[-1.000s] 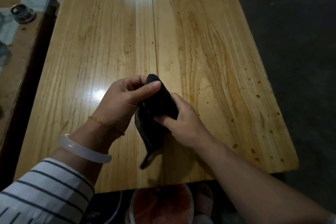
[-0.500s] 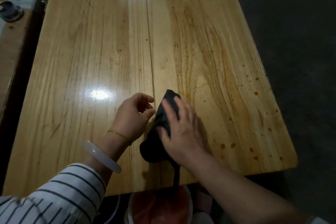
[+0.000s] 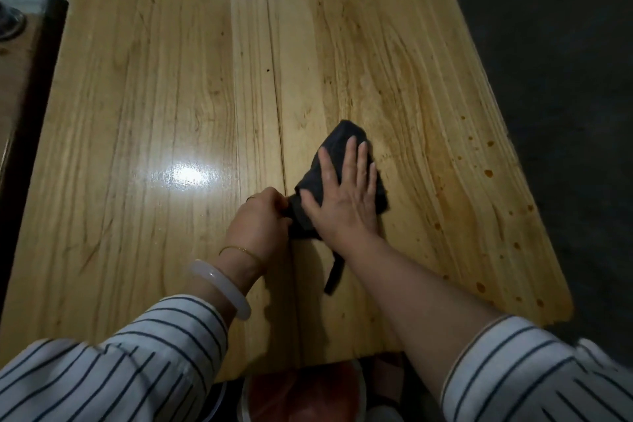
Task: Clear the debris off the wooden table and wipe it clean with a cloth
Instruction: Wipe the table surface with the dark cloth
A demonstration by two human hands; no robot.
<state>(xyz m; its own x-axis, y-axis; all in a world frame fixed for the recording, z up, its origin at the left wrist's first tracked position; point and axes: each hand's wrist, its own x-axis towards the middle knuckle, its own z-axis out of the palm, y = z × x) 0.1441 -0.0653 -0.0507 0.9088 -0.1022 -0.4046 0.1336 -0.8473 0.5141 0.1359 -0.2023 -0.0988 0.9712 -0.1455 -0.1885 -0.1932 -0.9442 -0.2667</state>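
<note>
Your counter (image 3: 164, 79) lies bare across its left half and far end, your two hands and the dark cloth (image 3: 342, 178) block the near middle, brown spots (image 3: 488, 173) dot the open right edge.

The tabletop (image 3: 154, 113) is pale varnished wood with strong grain, glossy enough to throw back a bright glare patch, and its right side is flecked with small brownish spots (image 3: 488, 173). The cloth (image 3: 342, 144) on it is dark, matt, soft fabric. A smooth, milky, translucent bangle (image 3: 219, 288) and a thin gold-coloured metal bracelet (image 3: 241, 250) sit above a white, dark-striped woven sleeve (image 3: 137, 360).
</note>
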